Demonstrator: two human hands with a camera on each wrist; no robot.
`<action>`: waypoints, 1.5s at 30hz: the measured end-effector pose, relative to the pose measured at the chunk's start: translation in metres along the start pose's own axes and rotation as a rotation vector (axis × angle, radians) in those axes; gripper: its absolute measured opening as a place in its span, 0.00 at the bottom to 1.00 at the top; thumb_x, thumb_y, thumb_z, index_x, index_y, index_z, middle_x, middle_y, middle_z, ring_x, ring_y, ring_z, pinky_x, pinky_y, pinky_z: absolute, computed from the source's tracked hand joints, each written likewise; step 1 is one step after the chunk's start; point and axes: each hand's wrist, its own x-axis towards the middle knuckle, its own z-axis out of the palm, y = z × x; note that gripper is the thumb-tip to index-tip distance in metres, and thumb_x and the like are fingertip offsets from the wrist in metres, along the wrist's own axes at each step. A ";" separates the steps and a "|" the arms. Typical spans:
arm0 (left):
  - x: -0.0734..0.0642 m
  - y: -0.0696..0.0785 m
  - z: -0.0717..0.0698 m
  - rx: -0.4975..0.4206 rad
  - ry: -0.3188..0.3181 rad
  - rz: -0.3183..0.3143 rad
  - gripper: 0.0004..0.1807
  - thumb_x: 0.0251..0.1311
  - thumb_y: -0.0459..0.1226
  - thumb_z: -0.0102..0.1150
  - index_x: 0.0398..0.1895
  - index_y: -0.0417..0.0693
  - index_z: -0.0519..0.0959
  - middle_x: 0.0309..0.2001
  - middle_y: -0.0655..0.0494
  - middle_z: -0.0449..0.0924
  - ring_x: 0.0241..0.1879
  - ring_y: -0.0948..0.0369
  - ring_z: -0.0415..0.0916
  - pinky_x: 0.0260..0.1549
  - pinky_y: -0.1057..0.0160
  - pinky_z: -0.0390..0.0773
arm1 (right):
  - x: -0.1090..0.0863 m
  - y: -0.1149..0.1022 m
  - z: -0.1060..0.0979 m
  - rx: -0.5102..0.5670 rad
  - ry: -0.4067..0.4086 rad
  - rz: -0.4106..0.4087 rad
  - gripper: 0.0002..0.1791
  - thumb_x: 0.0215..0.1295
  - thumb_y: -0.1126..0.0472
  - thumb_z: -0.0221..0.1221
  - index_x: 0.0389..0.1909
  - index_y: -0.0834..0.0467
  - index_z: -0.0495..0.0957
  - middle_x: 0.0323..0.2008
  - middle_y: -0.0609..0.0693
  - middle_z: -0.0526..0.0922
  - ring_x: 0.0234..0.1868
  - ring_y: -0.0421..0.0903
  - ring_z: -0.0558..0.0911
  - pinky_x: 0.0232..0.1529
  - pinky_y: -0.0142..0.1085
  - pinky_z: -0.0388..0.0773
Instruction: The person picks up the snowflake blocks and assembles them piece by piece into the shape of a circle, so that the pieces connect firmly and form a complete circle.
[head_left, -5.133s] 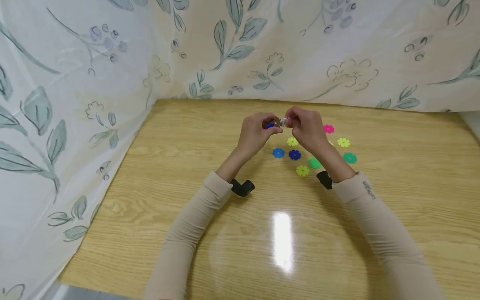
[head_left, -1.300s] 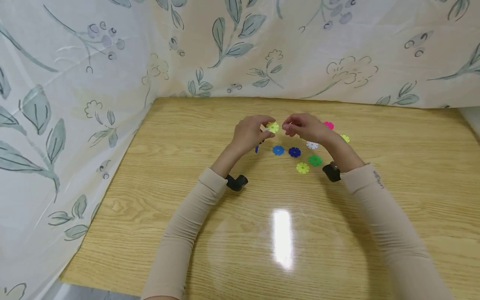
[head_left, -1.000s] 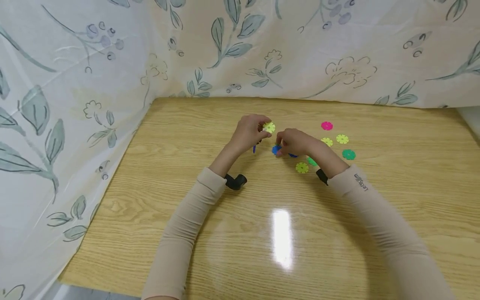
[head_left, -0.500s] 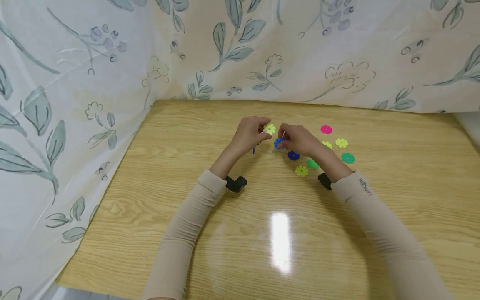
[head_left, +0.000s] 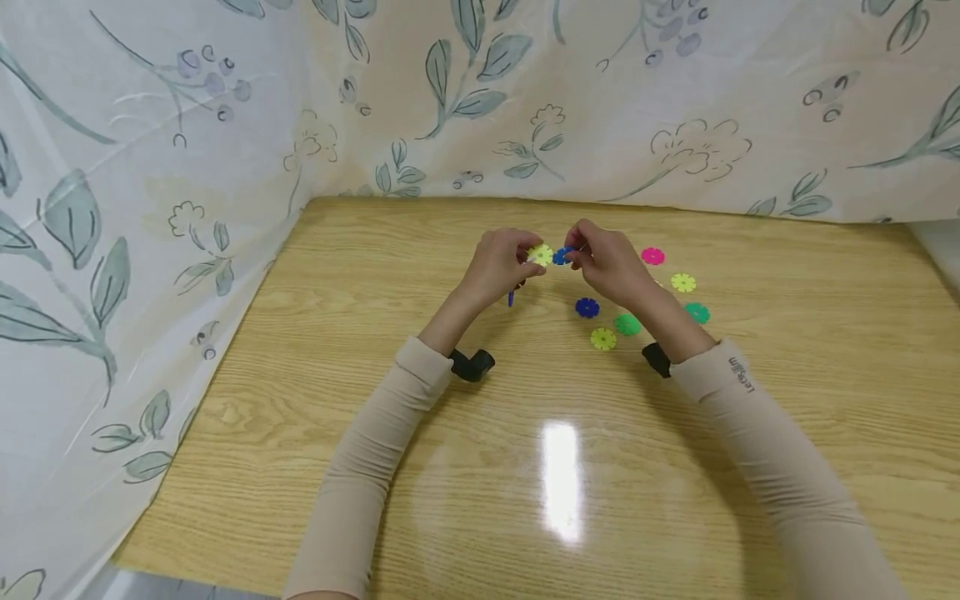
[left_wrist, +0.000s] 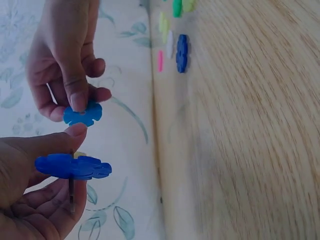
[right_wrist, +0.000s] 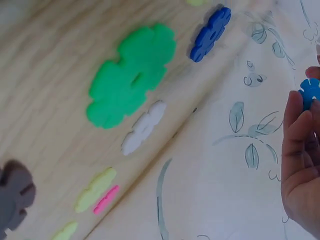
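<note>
My left hand [head_left: 498,267] pinches a cluster of joined flower-shaped plastic discs. A yellow disc [head_left: 541,255] faces the right at its fingertips. A dark blue disc [left_wrist: 75,166] spans its near side in the left wrist view, with a thin brown disc [left_wrist: 72,195] edge-on beneath; the fingers hide other parts. My right hand [head_left: 611,258] pinches a light blue disc [head_left: 561,256] between thumb and fingers, right beside the yellow disc's edge. Both hands are raised above the table. In the right wrist view, the light blue disc [right_wrist: 310,92] shows at the right edge.
Loose discs lie on the wooden table [head_left: 375,292]: dark blue [head_left: 587,308], green [head_left: 627,324], yellow [head_left: 603,339], pink [head_left: 653,256], another yellow [head_left: 683,282] and teal [head_left: 697,312]. A white disc [right_wrist: 144,127] shows in the right wrist view. A patterned cloth [head_left: 480,158] hangs behind.
A yellow disc now shows at my left hand's cluster. My right hand has picked up the light blue disc from the table and raised it beside the yellow one. The left hand stays nearly still.
</note>
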 end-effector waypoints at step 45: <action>0.006 0.007 0.003 -0.008 -0.060 0.022 0.16 0.58 0.41 0.59 0.46 0.41 0.77 0.45 0.50 0.81 0.44 0.58 0.78 0.45 0.65 0.75 | 0.004 -0.005 0.000 0.070 0.007 -0.055 0.09 0.62 0.73 0.53 0.42 0.65 0.68 0.33 0.60 0.82 0.36 0.52 0.83 0.39 0.42 0.79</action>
